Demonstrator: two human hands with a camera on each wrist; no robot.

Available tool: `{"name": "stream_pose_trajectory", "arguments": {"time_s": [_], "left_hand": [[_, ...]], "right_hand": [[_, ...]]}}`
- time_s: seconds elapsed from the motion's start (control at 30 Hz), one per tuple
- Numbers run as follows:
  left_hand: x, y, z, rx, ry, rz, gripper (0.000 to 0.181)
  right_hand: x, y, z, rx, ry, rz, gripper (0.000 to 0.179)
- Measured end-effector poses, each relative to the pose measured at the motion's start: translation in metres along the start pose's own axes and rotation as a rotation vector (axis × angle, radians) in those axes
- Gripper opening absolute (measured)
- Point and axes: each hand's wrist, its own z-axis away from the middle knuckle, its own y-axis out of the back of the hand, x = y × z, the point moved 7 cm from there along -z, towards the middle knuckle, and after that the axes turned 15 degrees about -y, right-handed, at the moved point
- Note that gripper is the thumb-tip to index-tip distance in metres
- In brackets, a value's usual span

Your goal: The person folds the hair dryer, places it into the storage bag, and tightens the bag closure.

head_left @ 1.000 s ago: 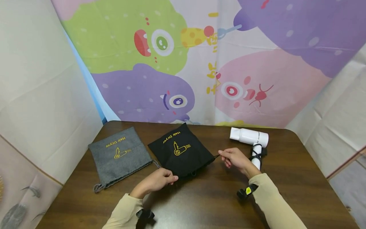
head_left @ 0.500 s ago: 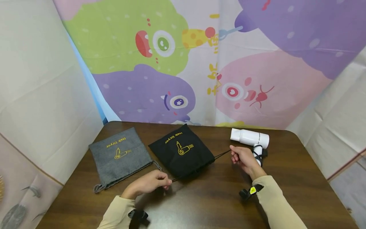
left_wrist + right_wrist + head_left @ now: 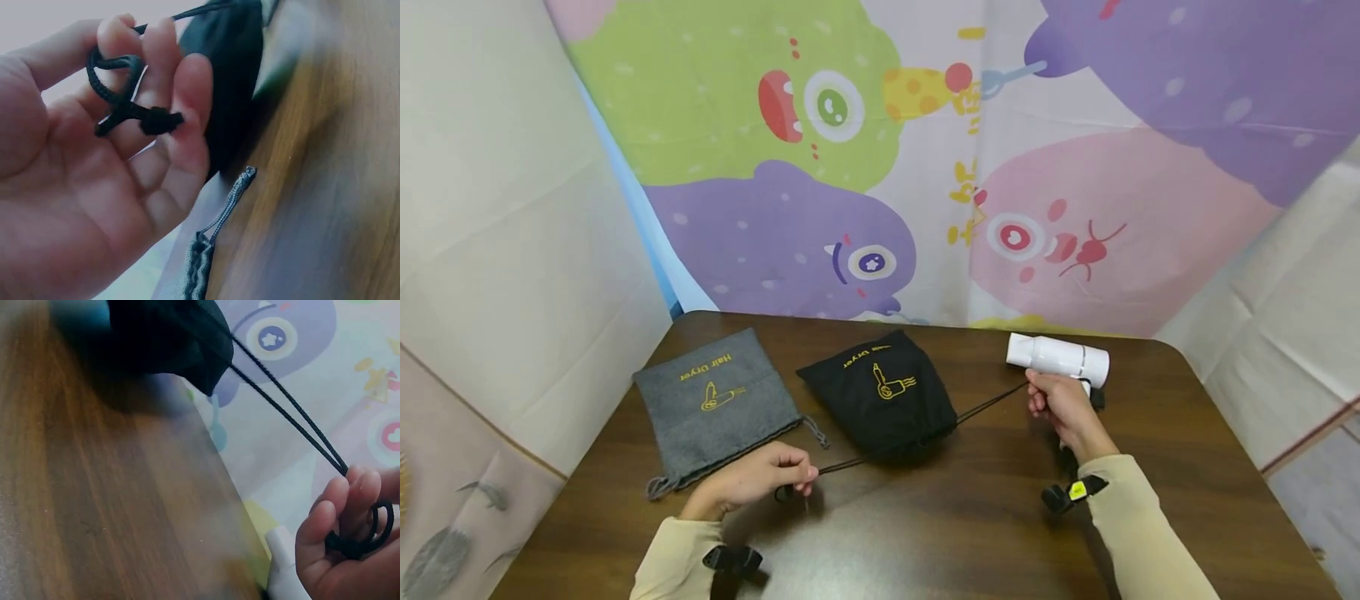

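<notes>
A black drawstring pouch (image 3: 887, 400) with a yellow hair dryer print lies at mid table, its mouth gathered and facing me. My left hand (image 3: 767, 477) pinches the drawcord's left end; in the left wrist view the knotted cord (image 3: 119, 94) loops across the fingers. On the other side my right hand (image 3: 1067, 410) pinches the right cord end, and two taut strands (image 3: 290, 412) run from the pouch to those fingertips. A white hair dryer (image 3: 1060, 357) sits behind the right hand, its handle mostly hidden by that hand.
A grey drawstring pouch (image 3: 718, 408) with the same print lies flat at the left, close to my left hand. The brown table (image 3: 940, 533) ends at a printed cartoon curtain (image 3: 947, 283), with pale cloth walls at both sides.
My hands have moved apart, left hand leftward and right hand rightward, drawing out both cord ends. The black pouch's mouth has bunched narrower and its body has puffed up.
</notes>
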Motion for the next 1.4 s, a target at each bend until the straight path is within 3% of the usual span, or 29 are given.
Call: {"name": "stream_pose_trajectory", "arguments": {"time_s": [0.23,0.4,0.53,0.6,0.7,0.8,0.9,1.0,1.1,1.23,1.4], "left_hand": [[0.0,0.008,-0.011,0.196,0.034,-0.008,0.037],[0.008,0.009,-0.025,0.33,-0.053,-0.005,0.033],[0.015,0.001,-0.039,0.374,-0.131,0.042,0.035],[0.019,-0.004,-0.047,0.386,-0.164,0.067,0.038],[0.022,-0.012,-0.059,0.399,-0.204,0.149,0.042],[0.024,-0.022,-0.07,0.403,-0.229,0.289,0.04],[0.028,-0.03,-0.08,0.391,-0.298,0.459,0.037],[0.031,-0.034,-0.084,0.393,-0.381,0.619,0.037],[0.03,-0.033,-0.082,0.439,-0.4,0.724,0.039],[0.026,-0.026,-0.074,0.501,-0.388,0.798,0.038],[0.029,-0.013,-0.066,0.5,-0.446,0.815,0.039]], "right_hand": [[-0.001,-0.008,-0.001,-0.04,0.033,0.036,0.039],[-0.008,-0.017,0.002,-0.027,0.068,-0.015,0.036],[-0.015,-0.03,0.007,-0.063,0.15,-0.105,0.035],[-0.018,-0.04,0.011,-0.136,0.205,-0.158,0.034],[-0.02,-0.058,0.018,-0.319,0.259,-0.249,0.036],[-0.018,-0.077,0.024,-0.5,0.266,-0.331,0.038],[-0.013,-0.091,0.027,-0.59,0.253,-0.368,0.04],[-0.009,-0.096,0.026,-0.573,0.238,-0.347,0.041],[-0.005,-0.094,0.022,-0.489,0.23,-0.303,0.039],[-0.006,-0.085,0.019,-0.4,0.227,-0.236,0.037],[-0.015,-0.077,0.021,-0.384,0.222,-0.179,0.035]]}}
